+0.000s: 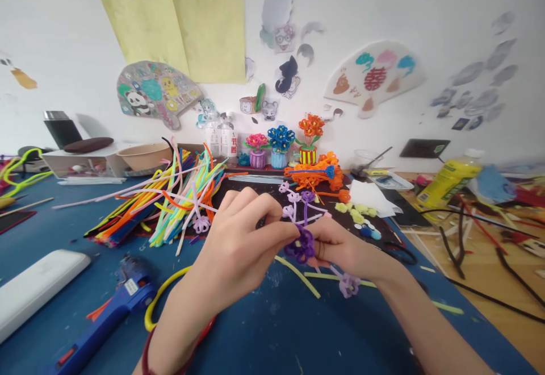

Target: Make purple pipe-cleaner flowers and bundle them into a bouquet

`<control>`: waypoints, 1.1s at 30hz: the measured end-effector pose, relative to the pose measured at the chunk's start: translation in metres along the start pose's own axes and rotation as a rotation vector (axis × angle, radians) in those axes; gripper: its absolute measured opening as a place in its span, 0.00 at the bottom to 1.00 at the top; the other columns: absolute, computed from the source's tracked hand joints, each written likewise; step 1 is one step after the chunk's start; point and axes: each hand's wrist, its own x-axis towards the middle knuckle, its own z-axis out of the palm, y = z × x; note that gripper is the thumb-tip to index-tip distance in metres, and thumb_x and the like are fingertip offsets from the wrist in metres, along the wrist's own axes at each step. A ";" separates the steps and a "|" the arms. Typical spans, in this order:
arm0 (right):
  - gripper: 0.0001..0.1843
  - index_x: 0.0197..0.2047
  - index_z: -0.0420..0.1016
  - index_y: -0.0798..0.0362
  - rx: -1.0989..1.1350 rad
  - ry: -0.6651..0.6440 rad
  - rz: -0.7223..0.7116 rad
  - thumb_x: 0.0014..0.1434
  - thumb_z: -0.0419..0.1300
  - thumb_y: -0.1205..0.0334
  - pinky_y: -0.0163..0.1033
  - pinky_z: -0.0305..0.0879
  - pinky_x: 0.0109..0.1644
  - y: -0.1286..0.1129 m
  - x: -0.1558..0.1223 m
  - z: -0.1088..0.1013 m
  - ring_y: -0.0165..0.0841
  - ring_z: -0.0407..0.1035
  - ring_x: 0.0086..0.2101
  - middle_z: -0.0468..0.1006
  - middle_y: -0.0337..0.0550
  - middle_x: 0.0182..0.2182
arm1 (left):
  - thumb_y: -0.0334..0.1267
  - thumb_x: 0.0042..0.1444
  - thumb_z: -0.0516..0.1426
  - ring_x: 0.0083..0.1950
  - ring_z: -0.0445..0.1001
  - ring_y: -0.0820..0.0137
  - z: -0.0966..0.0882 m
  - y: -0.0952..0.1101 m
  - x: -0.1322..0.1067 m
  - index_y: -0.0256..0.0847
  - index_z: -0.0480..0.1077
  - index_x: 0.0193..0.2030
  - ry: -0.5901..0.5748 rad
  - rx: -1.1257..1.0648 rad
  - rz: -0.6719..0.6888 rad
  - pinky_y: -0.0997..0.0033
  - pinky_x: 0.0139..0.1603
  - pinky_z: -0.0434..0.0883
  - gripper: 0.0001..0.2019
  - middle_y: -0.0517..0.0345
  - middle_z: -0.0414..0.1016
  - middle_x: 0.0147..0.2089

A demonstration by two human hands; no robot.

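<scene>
Between my hands is a dark purple pipe-cleaner flower (300,245) made of small loops. My left hand (243,237) pinches its upper left edge with thumb and index finger. My right hand (337,243) closes on its right side, with its fingertips partly hidden behind the flower. Just past my fingers are light purple pipe-cleaner flowers (293,197) on stems. Another lilac flower (349,285) lies below my right wrist. A pale green pipe cleaner (300,277) lies on the blue mat (323,335) under my hands.
A blue glue gun (113,312) and a white case (40,287) lie at left, near a heap of coloured pipe cleaners (166,204). Finished flower pots (279,156) and orange flowers (315,173) stand behind. Black-handled scissors (400,251) and a yellow bottle (449,179) are at right.
</scene>
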 end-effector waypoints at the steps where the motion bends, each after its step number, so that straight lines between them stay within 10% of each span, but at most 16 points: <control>1: 0.24 0.24 0.65 0.55 -0.006 -0.003 0.006 0.63 0.52 0.46 0.32 0.50 0.25 0.000 0.000 0.000 0.25 0.55 0.22 0.63 0.35 0.19 | 0.29 0.59 0.56 0.34 0.59 0.70 0.000 0.000 0.000 0.44 0.74 0.38 -0.008 0.011 0.008 0.66 0.34 0.56 0.07 0.58 0.65 0.32; 22: 0.26 0.22 0.63 0.54 -0.067 -0.017 0.036 0.62 0.52 0.43 0.32 0.51 0.24 -0.008 0.002 0.002 0.25 0.55 0.21 0.62 0.35 0.19 | 0.25 0.61 0.49 0.35 0.60 0.67 0.005 -0.001 -0.003 0.38 0.69 0.37 -0.117 0.116 0.083 0.65 0.34 0.58 0.09 0.54 0.69 0.36; 33: 0.21 0.29 0.74 0.56 -0.086 0.301 -0.185 0.64 0.53 0.48 0.34 0.58 0.28 0.006 0.008 -0.004 0.29 0.62 0.23 0.68 0.38 0.20 | 0.31 0.60 0.54 0.30 0.65 0.72 0.005 -0.015 -0.002 0.41 0.65 0.33 0.434 0.124 -0.352 0.70 0.32 0.62 0.04 0.60 0.67 0.30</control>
